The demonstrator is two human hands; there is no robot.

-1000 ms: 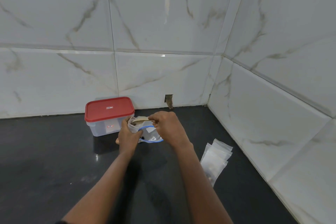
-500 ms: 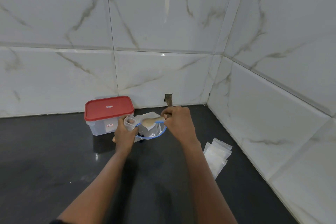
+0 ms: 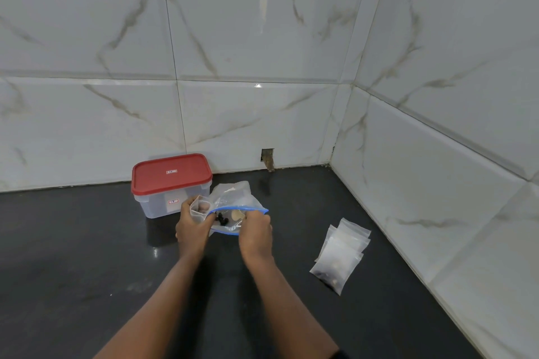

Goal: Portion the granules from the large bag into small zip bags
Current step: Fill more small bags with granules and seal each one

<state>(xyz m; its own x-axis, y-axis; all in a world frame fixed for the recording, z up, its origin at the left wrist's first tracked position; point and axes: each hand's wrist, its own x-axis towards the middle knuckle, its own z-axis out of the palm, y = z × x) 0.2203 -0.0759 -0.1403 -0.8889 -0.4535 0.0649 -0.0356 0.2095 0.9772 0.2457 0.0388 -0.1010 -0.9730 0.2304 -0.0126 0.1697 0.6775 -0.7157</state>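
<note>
My left hand (image 3: 191,229) grips a small clear zip bag (image 3: 199,207) with its mouth held open and some brownish content inside. Just to its right lies the large clear bag (image 3: 233,197) with a blue zip rim, its mouth open toward me; dark granules show inside. My right hand (image 3: 256,232) holds a pale wooden spoon (image 3: 237,215), whose bowl is inside the large bag's mouth. The spoon's handle is hidden in my fist.
A clear plastic box with a red lid (image 3: 172,174) stands behind my left hand against the tiled wall. A pile of small zip bags (image 3: 341,253) lies to the right on the black counter (image 3: 87,271), near the corner wall.
My right hand lifted the spoon away from the small bag, swung it right and lowered it into the large bag's mouth. My left hand kept holding the small bag.
</note>
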